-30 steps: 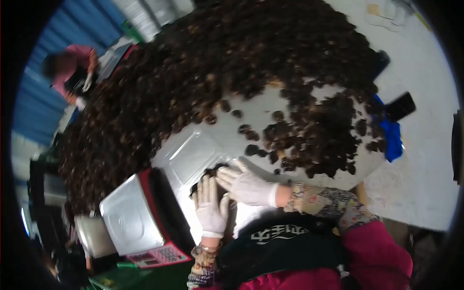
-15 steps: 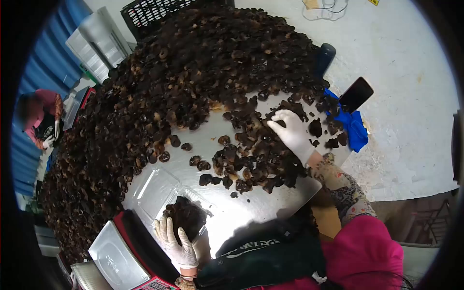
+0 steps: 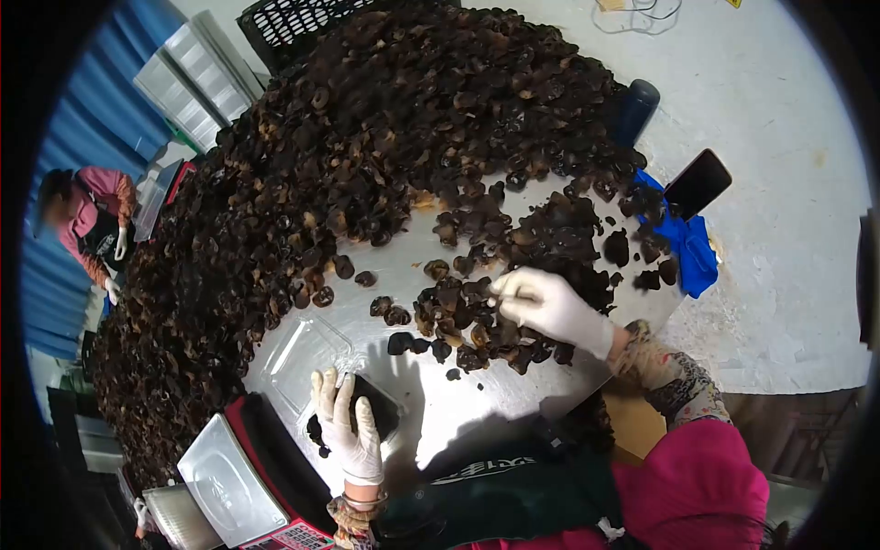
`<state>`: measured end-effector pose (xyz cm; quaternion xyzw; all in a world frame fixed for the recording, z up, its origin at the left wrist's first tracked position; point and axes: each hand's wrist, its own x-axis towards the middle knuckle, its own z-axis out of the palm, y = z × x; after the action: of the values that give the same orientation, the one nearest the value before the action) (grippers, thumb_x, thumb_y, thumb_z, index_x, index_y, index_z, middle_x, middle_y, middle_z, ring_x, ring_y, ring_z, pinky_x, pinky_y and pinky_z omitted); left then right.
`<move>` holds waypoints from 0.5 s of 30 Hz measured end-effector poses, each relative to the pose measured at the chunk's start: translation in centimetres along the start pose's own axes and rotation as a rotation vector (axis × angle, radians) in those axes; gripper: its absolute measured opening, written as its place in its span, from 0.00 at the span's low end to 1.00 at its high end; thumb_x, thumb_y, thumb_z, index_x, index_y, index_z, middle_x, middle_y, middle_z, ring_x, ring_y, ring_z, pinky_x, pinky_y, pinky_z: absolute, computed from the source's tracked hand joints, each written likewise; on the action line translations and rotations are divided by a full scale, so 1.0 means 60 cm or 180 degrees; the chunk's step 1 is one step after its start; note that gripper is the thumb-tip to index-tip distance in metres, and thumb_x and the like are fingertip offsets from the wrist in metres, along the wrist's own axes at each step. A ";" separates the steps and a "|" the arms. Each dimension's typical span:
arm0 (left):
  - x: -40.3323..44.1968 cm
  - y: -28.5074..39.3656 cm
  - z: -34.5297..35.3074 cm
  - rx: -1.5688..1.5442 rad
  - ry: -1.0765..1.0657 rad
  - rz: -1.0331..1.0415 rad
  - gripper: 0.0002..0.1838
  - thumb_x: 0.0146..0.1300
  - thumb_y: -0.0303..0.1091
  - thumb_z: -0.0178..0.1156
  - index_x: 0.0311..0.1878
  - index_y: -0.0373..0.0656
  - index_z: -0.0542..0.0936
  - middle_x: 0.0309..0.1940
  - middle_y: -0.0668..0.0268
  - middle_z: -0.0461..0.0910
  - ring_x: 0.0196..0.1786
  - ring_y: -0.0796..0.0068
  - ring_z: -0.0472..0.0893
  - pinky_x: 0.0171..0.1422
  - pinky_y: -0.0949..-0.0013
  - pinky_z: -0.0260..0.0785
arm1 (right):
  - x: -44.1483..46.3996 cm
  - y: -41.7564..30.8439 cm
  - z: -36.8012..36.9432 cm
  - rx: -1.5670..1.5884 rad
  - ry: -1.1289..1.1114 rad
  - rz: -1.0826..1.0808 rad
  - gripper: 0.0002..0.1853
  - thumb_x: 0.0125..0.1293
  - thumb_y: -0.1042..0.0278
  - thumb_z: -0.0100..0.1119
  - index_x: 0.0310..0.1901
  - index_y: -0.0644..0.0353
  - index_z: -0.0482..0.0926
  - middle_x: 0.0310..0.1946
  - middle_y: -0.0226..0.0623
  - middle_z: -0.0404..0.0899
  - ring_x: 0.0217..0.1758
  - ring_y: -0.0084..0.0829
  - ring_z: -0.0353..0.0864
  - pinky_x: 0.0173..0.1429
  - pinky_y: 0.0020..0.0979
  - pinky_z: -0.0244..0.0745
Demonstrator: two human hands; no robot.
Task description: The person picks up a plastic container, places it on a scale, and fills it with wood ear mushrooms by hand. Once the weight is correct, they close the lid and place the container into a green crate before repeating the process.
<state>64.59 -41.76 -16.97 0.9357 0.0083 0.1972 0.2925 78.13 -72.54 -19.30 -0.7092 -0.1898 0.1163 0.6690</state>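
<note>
My left hand [image 3: 348, 426], in a white glove, lies with fingers stretched out over dark pieces [image 3: 378, 403] in an open clear plastic box [image 3: 307, 353]. The hand hides part of the box's contents. Over a small loose heap of dark brown, curled pieces like wood ear fungus [image 3: 449, 307] is my right hand [image 3: 550, 307], also gloved. Its thumb and fingertips are brought together at the heap's surface; what they hold, if anything, is too small to make out. The heap sits on a shiny metal tabletop [image 3: 367, 316].
A huge mound of the same pieces [image 3: 440, 101] fills the far and left side. A scale [image 3: 238, 486] stands near left; a dark bottle [image 3: 634, 112], phone [image 3: 698, 185] and blue cloth [image 3: 694, 252] are at right. Another person [image 3: 92, 215] works at far left.
My right hand has come nearer and its fingertips have closed together over the small heap. My left hand has shifted onto the dark pieces in the box. The whole view has shifted slightly.
</note>
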 end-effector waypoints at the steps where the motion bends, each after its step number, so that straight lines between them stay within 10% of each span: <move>1: 0.006 0.002 0.004 0.0008 -0.0013 0.0060 0.16 0.69 0.34 0.54 0.55 0.37 0.78 0.65 0.53 0.70 0.73 0.51 0.61 0.75 0.54 0.51 | 0.011 -0.020 -0.019 0.0570 0.0159 0.0505 0.03 0.67 0.72 0.54 0.39 0.61 0.74 0.44 0.37 0.80 0.50 0.28 0.79 0.52 0.27 0.75; 5: 0.032 0.013 0.024 -0.0344 -0.0067 0.0027 0.15 0.68 0.32 0.56 0.54 0.39 0.79 0.64 0.54 0.71 0.72 0.50 0.62 0.75 0.53 0.53 | 0.079 -0.024 -0.062 0.1498 0.0603 0.0783 0.10 0.71 0.64 0.53 0.47 0.61 0.75 0.30 0.27 0.72 0.31 0.20 0.69 0.40 0.20 0.66; 10: 0.075 0.031 0.059 -0.0574 -0.0105 0.0036 0.14 0.64 0.29 0.59 0.52 0.39 0.81 0.60 0.52 0.74 0.70 0.49 0.65 0.72 0.55 0.58 | 0.171 0.036 -0.055 -0.1299 0.0946 0.0278 0.22 0.62 0.56 0.65 0.54 0.57 0.78 0.45 0.34 0.82 0.51 0.29 0.79 0.55 0.30 0.72; 13: 0.119 0.051 0.095 -0.0635 -0.0158 0.0258 0.15 0.62 0.30 0.61 0.51 0.39 0.81 0.56 0.55 0.77 0.62 0.53 0.73 0.68 0.58 0.63 | 0.199 0.025 -0.056 -0.3198 -0.0066 0.0573 0.17 0.58 0.59 0.69 0.47 0.56 0.82 0.45 0.41 0.80 0.49 0.31 0.79 0.53 0.31 0.72; 15: 0.155 0.052 0.122 -0.0474 -0.0183 0.0371 0.14 0.62 0.31 0.61 0.51 0.39 0.81 0.54 0.56 0.78 0.59 0.54 0.75 0.66 0.58 0.65 | 0.196 0.021 -0.073 -0.2419 0.0097 0.0274 0.15 0.58 0.61 0.68 0.44 0.58 0.82 0.42 0.40 0.80 0.47 0.30 0.78 0.51 0.30 0.71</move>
<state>75.59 -47.15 -17.37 0.9155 -0.0693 0.1869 0.3495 90.68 -71.55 -19.16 -0.9156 -0.1794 0.0550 0.3556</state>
